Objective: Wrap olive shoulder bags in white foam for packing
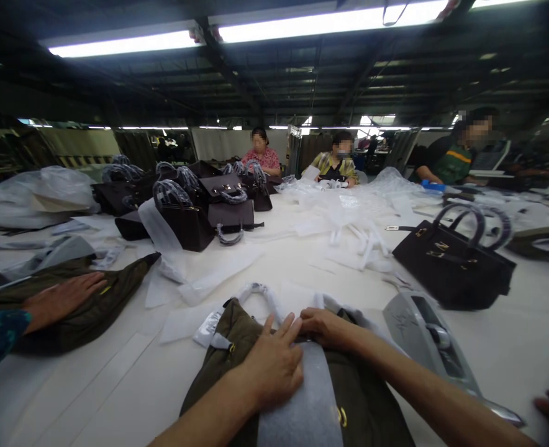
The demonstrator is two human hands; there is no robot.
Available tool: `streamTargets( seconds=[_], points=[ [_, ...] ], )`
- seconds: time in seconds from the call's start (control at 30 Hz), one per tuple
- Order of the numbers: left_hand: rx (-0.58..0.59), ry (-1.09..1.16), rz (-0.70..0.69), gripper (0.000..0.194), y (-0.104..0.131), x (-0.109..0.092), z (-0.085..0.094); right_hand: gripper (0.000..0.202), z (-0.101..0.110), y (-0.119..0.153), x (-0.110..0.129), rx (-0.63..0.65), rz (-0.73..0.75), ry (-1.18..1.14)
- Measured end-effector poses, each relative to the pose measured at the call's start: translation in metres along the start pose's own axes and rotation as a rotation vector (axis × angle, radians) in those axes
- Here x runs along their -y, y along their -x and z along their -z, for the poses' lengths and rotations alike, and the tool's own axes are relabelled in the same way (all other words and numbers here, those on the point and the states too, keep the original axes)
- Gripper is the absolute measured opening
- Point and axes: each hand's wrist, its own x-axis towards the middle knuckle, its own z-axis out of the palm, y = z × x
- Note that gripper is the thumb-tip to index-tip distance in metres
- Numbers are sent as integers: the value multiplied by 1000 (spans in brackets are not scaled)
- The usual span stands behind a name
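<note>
An olive-green fabric bag (370,403) with gold-coloured metal fittings lies in front of me on the white table. Its wrapped handle (259,292) stands up at the far side. Down its middle runs a whitish translucent sheet of wrapping (309,397). My left hand (274,363) rests on the sheet and the bag with its fingers stretched out. Close beside it, my right hand (325,326) bends its fingers down at the top of the sheet, near the bag's opening; whatever its fingertips pinch is hidden.
At right are a grey tape dispenser (430,341) and a dark handbag (456,264). Several dark handbags (186,220) crowd the left back. A co-worker's hand (67,301) lies on another olive bag (97,320). Wrapping scraps (228,273) litter the table; people sit beyond.
</note>
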Motion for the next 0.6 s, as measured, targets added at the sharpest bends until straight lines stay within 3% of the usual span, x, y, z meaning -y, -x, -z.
streamTargets(
  seconds=[0.07, 0.2, 0.37, 0.43, 0.5, 0.6],
  points=[
    [62, 3, -63, 20, -8, 6, 2, 35, -3, 1, 0, -41, 17, -22],
    [135, 56, -36, 18, -16, 12, 5, 33, -6, 0, -3, -92, 7, -92],
    [141, 71, -19, 18, -16, 11, 4, 33, 0, -2, -7, 13, -35, -305],
    [126, 77, -16, 18, -16, 11, 3, 28, 10, -12, -15, 13, -152, -416],
    [117, 80, -12, 17, -17, 12, 2, 29, 24, -27, -31, -69, -316, -464],
    [116, 102, -8, 16, -17, 12, 1, 36, 43, -48, -64, -197, -494, -376]
  ],
)
